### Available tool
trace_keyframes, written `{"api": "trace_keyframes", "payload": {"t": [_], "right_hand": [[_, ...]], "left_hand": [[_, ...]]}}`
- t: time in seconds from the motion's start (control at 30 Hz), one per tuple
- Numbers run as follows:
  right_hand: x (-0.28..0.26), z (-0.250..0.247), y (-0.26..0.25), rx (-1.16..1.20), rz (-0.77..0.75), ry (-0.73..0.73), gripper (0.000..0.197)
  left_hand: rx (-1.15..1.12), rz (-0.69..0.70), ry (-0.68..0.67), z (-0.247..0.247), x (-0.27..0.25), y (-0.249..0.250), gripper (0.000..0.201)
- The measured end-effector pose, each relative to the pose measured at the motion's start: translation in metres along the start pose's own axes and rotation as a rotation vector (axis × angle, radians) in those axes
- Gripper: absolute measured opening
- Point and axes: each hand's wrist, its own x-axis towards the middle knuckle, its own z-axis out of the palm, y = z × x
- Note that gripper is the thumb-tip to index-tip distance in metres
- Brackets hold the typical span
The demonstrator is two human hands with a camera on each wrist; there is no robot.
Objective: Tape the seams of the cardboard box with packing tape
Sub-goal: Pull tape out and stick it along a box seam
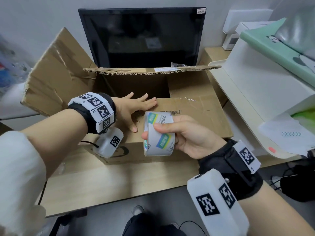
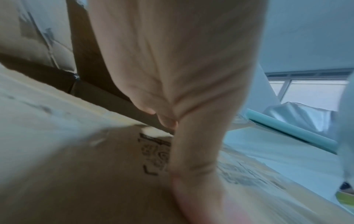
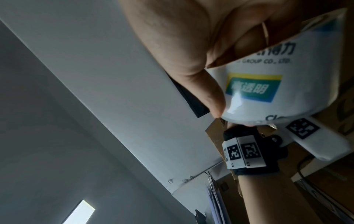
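A brown cardboard box (image 1: 196, 116) stands on the wooden desk with its near flap folded down over the top; the far flap (image 1: 150, 70) and the left flap (image 1: 56, 74) stand up, leaving a dark opening. My left hand (image 1: 136, 108) lies flat with straight fingers on the near flap (image 2: 76, 166), its fingertips at the flap's edge. My right hand (image 1: 180, 135) holds a roll of clear packing tape (image 1: 159, 133) just above the flap, thumb on the outside and fingers through the core. The roll's white, blue and green label (image 3: 254, 87) fills the right wrist view.
A black monitor (image 1: 143, 36) stands right behind the box. A white machine (image 1: 265, 86) with green sheets and paper crowds the right side. Bare desk (image 1: 110, 181) lies in front of the box. Clutter sits at the far left.
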Motion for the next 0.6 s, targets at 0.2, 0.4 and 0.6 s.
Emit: {"api": "trace_keyframes", "payload": {"t": [0.2,0.4,0.6], "right_hand": [[-0.005,0.0,-0.004,-0.053,-0.012,0.008,0.012],[-0.004,0.0,0.004,-0.046,0.036,0.015,0.01],[0.0,-0.004,0.011,0.042,0.04,0.017,0.031]], "left_hand": [[0.025,-0.011,0.011,0.003,-0.003,0.007,0.111],[0.069,-0.045,-0.075,0.001,0.001,0.008,0.109],[0.174,-0.065,-0.155,0.001,0.0,0.023,0.099]]}}
